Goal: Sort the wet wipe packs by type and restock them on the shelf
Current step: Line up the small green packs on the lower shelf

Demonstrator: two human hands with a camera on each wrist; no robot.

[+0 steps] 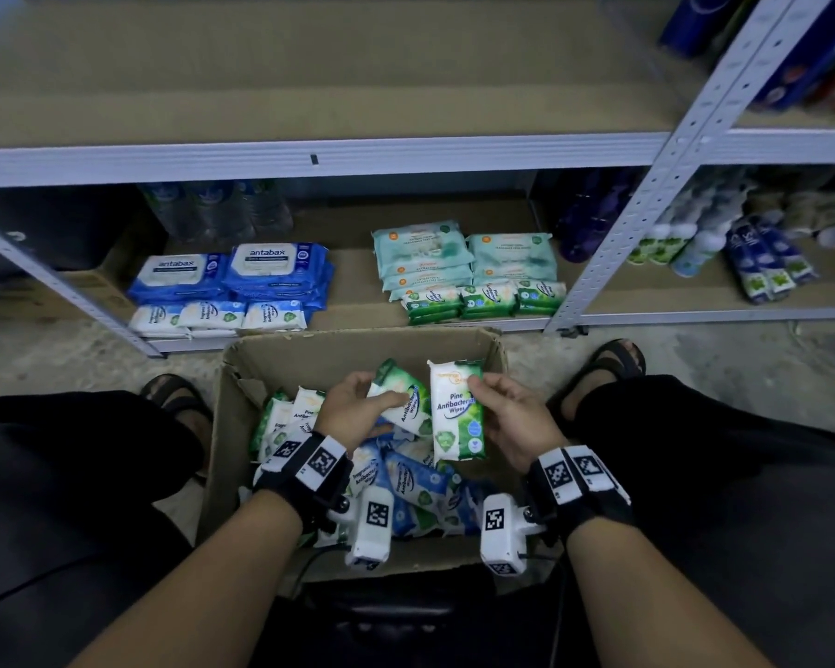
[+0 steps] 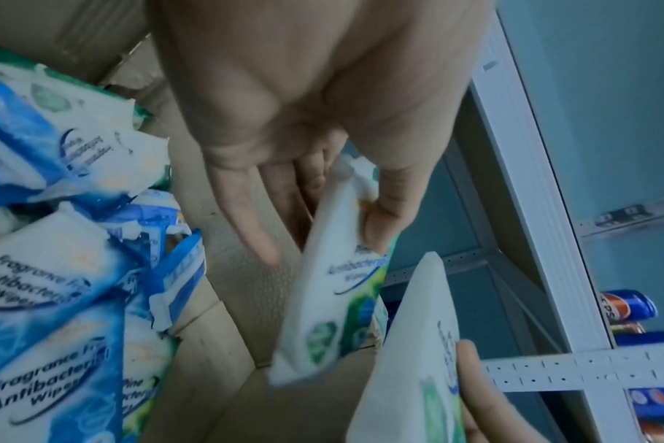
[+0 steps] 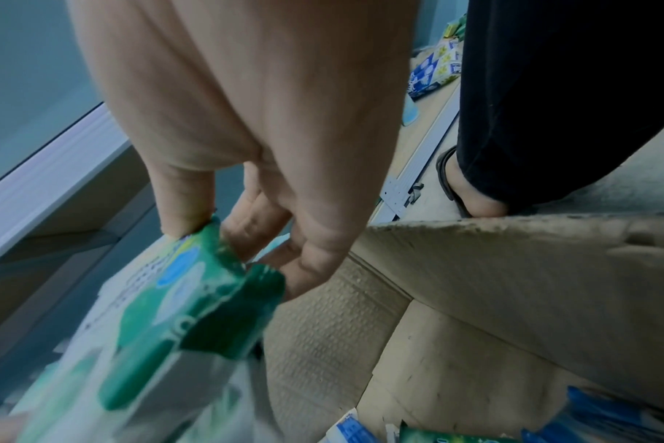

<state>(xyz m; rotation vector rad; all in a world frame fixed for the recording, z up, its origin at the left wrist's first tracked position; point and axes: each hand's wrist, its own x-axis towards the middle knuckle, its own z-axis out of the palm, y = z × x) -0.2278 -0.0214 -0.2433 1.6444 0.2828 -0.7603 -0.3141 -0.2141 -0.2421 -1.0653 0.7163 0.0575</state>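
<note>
Both hands hover over an open cardboard box (image 1: 280, 359) holding several blue and green wipe packs (image 1: 415, 484). My left hand (image 1: 357, 407) grips a green pine wipe pack (image 1: 403, 397), tilted; its thumb and fingers pinch the pack (image 2: 342, 287) by an edge. My right hand (image 1: 502, 417) holds a second green pine wipe pack (image 1: 456, 412) upright, thumb on its face; in the right wrist view the fingers curl round that pack (image 3: 186, 302). On the bottom shelf lie sorted stacks: blue antabax packs (image 1: 242, 277), white-blue packs (image 1: 218, 318), pale teal packs (image 1: 464, 255), green pine packs (image 1: 483, 301).
The shelf above (image 1: 309, 156) is bare brown board with a grey metal rim. A perforated metal upright (image 1: 647, 204) stands right of the stacks. Bottles and blue cartons (image 1: 767, 267) fill the neighbouring bay. My knees and sandalled feet (image 1: 613, 364) flank the box on the concrete floor.
</note>
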